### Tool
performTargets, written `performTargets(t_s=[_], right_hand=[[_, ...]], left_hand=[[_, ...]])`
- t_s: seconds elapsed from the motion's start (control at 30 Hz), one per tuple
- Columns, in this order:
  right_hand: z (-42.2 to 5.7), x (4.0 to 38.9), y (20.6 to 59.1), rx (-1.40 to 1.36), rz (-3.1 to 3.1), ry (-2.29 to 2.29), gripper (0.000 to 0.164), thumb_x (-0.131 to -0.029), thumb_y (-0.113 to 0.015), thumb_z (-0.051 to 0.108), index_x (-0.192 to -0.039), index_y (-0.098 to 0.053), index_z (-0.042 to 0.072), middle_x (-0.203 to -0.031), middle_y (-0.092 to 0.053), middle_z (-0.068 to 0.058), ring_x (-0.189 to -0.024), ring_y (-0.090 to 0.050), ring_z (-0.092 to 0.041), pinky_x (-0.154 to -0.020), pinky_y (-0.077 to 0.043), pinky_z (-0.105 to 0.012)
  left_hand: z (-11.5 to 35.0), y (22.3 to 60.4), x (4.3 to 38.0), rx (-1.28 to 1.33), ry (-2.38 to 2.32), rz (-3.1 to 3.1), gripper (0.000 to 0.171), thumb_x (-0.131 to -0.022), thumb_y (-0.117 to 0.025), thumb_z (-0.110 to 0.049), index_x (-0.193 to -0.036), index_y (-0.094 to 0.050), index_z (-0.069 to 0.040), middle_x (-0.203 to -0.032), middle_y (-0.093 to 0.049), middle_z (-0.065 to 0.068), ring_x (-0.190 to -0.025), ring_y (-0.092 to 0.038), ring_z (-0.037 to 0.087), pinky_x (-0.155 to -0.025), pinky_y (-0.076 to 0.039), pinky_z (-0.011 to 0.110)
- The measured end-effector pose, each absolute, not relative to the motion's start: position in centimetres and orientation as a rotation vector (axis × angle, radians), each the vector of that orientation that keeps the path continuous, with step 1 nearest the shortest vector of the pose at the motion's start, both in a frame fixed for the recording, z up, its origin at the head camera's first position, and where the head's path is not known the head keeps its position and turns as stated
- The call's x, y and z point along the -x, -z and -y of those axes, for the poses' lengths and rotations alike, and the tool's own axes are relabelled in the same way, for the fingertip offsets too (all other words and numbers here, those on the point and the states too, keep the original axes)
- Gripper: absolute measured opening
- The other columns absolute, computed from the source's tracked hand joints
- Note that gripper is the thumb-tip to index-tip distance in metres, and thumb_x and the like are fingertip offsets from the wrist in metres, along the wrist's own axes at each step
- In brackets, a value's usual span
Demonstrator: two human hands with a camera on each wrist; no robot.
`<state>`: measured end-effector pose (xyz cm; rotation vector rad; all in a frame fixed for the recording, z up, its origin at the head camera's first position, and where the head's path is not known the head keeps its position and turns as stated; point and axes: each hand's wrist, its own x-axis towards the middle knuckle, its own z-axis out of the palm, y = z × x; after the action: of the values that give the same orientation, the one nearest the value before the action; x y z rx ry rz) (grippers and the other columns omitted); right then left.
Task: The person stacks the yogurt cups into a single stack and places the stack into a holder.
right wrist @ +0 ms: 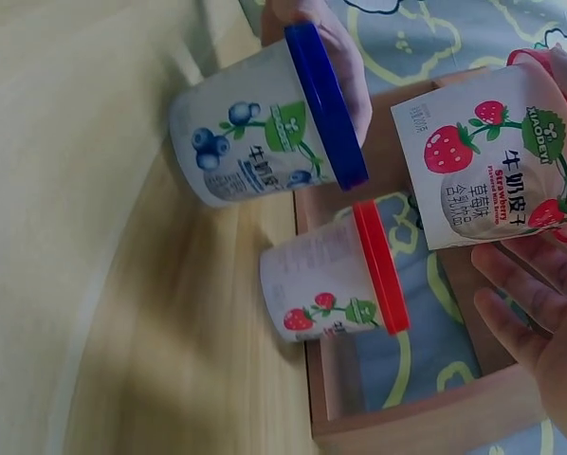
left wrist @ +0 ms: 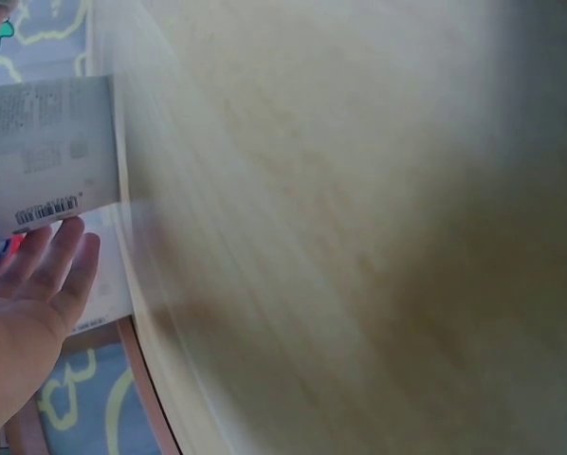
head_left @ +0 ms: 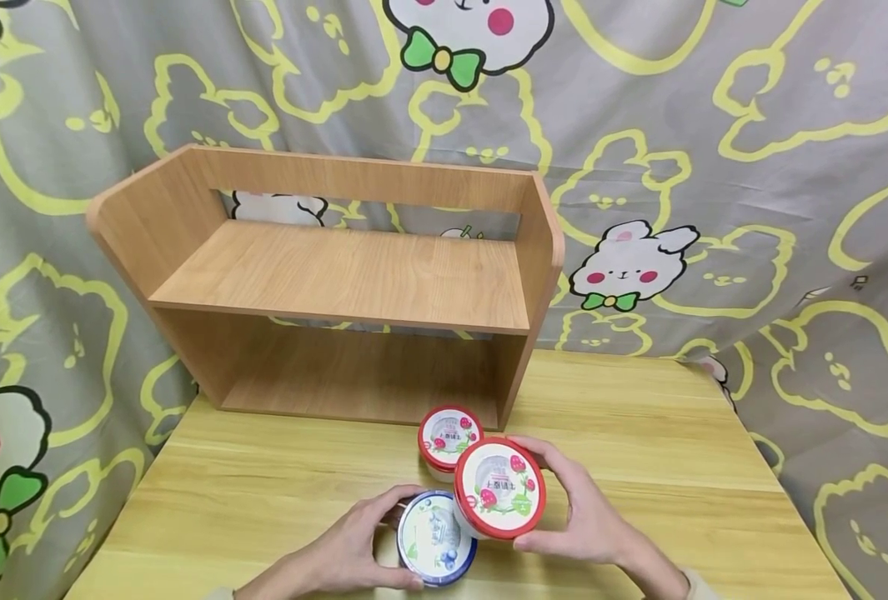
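My left hand (head_left: 348, 542) holds a blueberry tub (head_left: 434, 537) with a blue lid, thumb and fingers around its sides. In the left wrist view its fingers touch the tub's printed white wall (left wrist: 51, 156). To the right, my right hand (head_left: 574, 508) grips a strawberry tub (head_left: 499, 487) with a red lid, raised off the table and overlapping the blue lid in the head view. A second strawberry tub (head_left: 447, 435) stands upright on the table just behind, near the shelf's right front corner; the right wrist view shows its side (right wrist: 321, 284).
A two-level wooden shelf (head_left: 338, 267) stands at the back of the wooden table (head_left: 624, 433). Its right side panel (head_left: 537, 250) rises close to the rear tub. Patterned grey curtains (head_left: 639, 192) hang behind and on both sides.
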<state>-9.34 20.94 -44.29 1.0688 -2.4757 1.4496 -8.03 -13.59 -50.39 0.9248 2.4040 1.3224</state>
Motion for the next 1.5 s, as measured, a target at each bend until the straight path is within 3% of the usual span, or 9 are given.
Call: performTargets(t_s=[0.23,0.5,0.97,1.5], right_hand=[[-20.0,9.4,44.7,-1.148,2.427,-1.491,0.099,-0.074,-0.096,0.03,-0.156,-0.044,0.01,-0.145,-0.064,-0.002,-0.128,-0.063,-0.013,-0.111,-0.052,-0.031],[-19.3,9.1,45.1,-1.165,2.441,-1.481,0.098,-0.076,-0.095,0.038,-0.156,-0.044,0.014,-0.142,-0.066,0.001,-0.124,-0.063,-0.012,-0.11,-0.052,-0.032],[-18.3,8.7,45.9,-1.229,2.42,-1.521,0.1,-0.077,-0.095,0.037,-0.158,-0.042,0.013,-0.144,-0.065,0.0,-0.124,-0.063,-0.013,-0.109,-0.053,-0.033],[-17.0,8.7,46.2,-1.335,2.337,-1.545,0.1,-0.077,-0.095,0.036,-0.157,-0.041,0.009,-0.143,-0.065,-0.002,-0.124,-0.063,-0.014,-0.108,-0.054,-0.032]], left_hand=[[13.6,50.4,8.0,-0.885,-1.313,-2.395,0.088,-0.08,-0.089,-0.055,-0.152,-0.042,-0.035,-0.136,-0.064,-0.015,-0.117,-0.061,0.001,-0.105,-0.055,0.028],[13.6,50.6,8.0,-0.897,-1.337,-2.385,0.088,-0.08,-0.089,-0.053,-0.152,-0.042,-0.036,-0.136,-0.065,-0.014,-0.117,-0.061,0.001,-0.105,-0.055,0.027],[13.7,50.5,7.8,-0.829,-1.315,-2.383,0.089,-0.08,-0.089,-0.055,-0.154,-0.044,-0.031,-0.135,-0.065,-0.013,-0.116,-0.06,0.001,-0.104,-0.055,0.027],[13.6,50.8,7.9,-0.829,-1.344,-2.373,0.089,-0.08,-0.09,-0.052,-0.154,-0.044,-0.034,-0.139,-0.064,-0.013,-0.119,-0.061,0.0,-0.106,-0.055,0.029]])
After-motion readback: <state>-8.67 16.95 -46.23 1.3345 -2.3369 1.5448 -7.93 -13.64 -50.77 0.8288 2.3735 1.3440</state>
